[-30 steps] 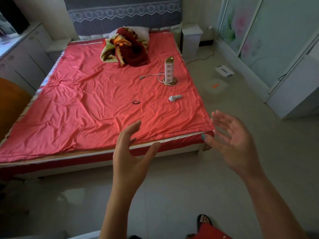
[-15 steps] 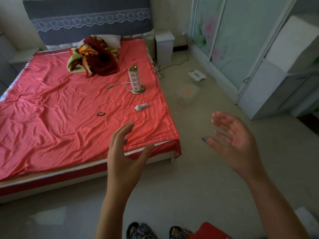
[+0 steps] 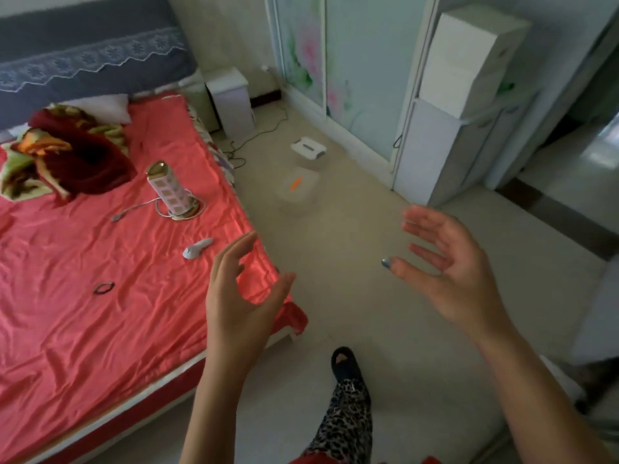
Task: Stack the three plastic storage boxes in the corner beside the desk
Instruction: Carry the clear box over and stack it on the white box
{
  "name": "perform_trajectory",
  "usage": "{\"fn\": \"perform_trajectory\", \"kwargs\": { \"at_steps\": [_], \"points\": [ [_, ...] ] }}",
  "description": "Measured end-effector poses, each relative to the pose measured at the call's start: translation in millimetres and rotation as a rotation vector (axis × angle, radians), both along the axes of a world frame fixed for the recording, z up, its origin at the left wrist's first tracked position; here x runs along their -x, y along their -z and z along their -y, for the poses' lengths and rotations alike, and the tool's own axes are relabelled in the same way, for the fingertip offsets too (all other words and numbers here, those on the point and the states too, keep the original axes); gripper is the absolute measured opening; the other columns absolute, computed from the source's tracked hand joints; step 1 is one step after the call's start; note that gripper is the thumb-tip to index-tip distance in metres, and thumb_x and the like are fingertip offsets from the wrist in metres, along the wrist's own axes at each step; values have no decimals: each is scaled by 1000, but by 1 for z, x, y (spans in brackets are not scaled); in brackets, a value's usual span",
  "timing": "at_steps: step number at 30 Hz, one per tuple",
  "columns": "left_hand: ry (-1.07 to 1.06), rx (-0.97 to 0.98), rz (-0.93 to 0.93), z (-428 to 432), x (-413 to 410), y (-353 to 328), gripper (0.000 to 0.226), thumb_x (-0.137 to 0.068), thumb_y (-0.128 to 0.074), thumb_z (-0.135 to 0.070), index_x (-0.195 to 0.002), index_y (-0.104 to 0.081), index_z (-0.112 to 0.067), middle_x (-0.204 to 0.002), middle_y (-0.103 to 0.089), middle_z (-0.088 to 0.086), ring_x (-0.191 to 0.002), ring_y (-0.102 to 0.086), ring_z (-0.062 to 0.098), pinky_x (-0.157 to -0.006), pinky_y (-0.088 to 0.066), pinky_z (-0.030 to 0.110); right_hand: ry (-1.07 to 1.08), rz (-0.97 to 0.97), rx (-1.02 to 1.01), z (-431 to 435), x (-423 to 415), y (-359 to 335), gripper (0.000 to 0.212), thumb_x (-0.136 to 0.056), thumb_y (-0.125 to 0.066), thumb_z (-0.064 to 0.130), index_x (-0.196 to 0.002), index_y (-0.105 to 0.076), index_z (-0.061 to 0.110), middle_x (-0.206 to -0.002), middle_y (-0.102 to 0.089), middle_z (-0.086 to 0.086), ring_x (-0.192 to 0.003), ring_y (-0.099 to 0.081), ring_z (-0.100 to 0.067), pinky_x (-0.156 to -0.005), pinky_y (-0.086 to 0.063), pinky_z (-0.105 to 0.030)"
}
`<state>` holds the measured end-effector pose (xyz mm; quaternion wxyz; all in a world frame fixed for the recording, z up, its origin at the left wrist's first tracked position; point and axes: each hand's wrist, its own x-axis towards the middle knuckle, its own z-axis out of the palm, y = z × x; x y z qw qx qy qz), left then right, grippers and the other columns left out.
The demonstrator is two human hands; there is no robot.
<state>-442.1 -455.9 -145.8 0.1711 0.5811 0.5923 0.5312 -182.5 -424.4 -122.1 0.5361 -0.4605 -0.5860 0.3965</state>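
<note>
A clear plastic storage box [image 3: 296, 190] with an orange mark on its lid sits on the floor beside the bed. Just behind it lies a second box with a white lid [image 3: 308, 148], near the wardrobe. A third box is not in view. My left hand [image 3: 239, 293] is raised over the bed's foot corner, fingers spread, holding nothing. My right hand [image 3: 449, 266] is held up to the right, palm inward, fingers apart and empty. Both hands are well short of the boxes.
A bed with a red sheet [image 3: 100, 262] fills the left, with a tower power strip [image 3: 169, 190], a small white gadget [image 3: 197, 248] and a blanket on it. A white cabinet [image 3: 445, 128] stands at right, a bedside unit [image 3: 232, 102] at the back. My leg [image 3: 348, 396] steps forward.
The view has swung right and moved forward, so the bed shifted left and the boxes and cabinet came closer. Both hands stay raised and empty. A foot has stepped forward.
</note>
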Motion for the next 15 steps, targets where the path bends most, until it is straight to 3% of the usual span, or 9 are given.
{"fn": "perform_trajectory", "kwargs": {
  "at_steps": [5,9,15],
  "points": [
    [41,-16,13,-92,-24,11,61,-76,-79,-32,-132,-54,-30,-134,-58,-5,-130,-54,13,-106,-47,45,32,24,-4,-85,-27,0,73,-62,-82,27,-130,-54,20,-132,-61,7,-122,-59,-9,-99,-49,-30],
    [45,-51,8,-171,-45,8,61,-77,-73,-43,-133,-51,-35,-133,-56,-10,-130,-52,9,-104,-47,34,-1,56,5,-160,-43,-6,73,-65,-84,21,-131,-54,20,-134,-61,8,-124,-57,-9,-100,-49,-30],
    [76,-77,31,-269,-71,-3,61,-76,-74,-42,-131,-52,-29,-130,-55,-12,-125,-56,11,-100,-48,33,-12,104,-3,-254,-53,-14,73,-68,-86,8,-133,-53,19,-135,-60,9,-126,-55,-7,-101,-48,-29]
  ]
}}
